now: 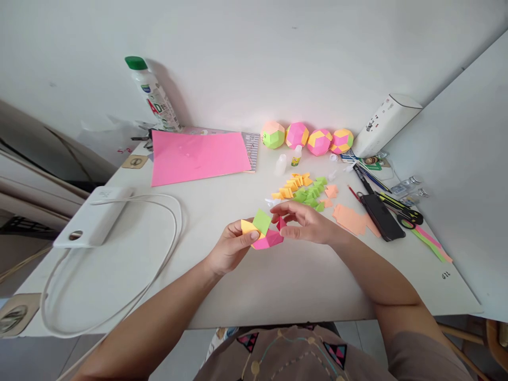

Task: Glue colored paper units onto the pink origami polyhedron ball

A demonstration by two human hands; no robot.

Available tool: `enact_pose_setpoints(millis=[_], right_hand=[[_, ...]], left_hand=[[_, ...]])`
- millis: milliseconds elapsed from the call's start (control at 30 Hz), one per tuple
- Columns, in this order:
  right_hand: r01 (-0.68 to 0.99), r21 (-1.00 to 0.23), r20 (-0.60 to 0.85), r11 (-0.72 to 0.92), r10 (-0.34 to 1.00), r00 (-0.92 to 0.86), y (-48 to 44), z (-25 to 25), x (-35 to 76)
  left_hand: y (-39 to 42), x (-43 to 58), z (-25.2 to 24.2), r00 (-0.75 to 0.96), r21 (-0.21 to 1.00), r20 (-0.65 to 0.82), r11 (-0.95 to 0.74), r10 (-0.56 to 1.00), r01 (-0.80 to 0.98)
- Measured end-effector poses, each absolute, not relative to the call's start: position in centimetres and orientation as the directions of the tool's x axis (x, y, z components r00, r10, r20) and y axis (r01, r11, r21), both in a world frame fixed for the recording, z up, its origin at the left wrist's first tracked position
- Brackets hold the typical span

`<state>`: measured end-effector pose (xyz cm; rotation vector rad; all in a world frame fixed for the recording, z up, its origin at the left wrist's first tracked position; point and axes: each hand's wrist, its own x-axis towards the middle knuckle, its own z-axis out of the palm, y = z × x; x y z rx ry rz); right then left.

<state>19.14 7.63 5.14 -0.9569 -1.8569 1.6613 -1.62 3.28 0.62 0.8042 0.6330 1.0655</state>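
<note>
Above the near middle of the table, my left hand [235, 243] pinches a partly built folded-paper model [266, 239] with pink, yellow and green faces. Its thumb presses on the yellow part. My right hand [304, 222] is at the model's right side, thumb and fingers closed around a dark pink flap; whether the flap is joined to the rest is hard to see. Just beyond the hands lie rows of folded yellow paper pieces [292, 186] and green paper pieces [311, 194], with a few small peach pieces [330, 191] beside them.
Several finished paper balls [297, 135] line the wall. Two small bottles [281, 165] stand before them. Pink sheet [198, 156], tall white bottle [156, 100] and power strip [95, 217] with looped cable are leftward. Rightward are peach sheets [351, 219], a black case [383, 217], scissors [410, 216] and a white box [384, 124].
</note>
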Motion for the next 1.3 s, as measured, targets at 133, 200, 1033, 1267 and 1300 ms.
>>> enact_pose_setpoints(millis=[133, 200, 1033, 1267, 1300], right_hand=[[0.127, -0.988, -0.151, -0.087, 0.693, -0.705, 7.8, 5.3, 19.3], [0.111, -0.985, -0.172, -0.133, 0.685, -0.708, 7.7, 5.4, 19.3], [0.771, -0.602, -0.113, 0.209, 0.933, -0.341, 10.6, 4.7, 22.6], [0.914, -0.356, -0.092, 0.194, 0.966, -0.241, 12.4, 3.8, 23.2], [0.922, -0.341, -0.084, 0.186, 0.970, -0.227, 12.6, 3.8, 23.4]], left_hand=[[3.3, -1.6, 0.5, 0.391, 0.793, -0.111, 0.319, 0.913, -0.519], [3.3, -1.7, 0.2, 0.426, 0.784, -0.127, 0.353, 0.896, -0.511], [3.3, -2.1, -0.5, 0.642, 0.792, -0.236, 0.527, 0.729, -0.307], [3.3, -2.1, -0.5, 0.635, 0.798, -0.250, 0.527, 0.731, -0.292], [3.3, -2.1, -0.4, 0.636, 0.798, -0.247, 0.526, 0.731, -0.294]])
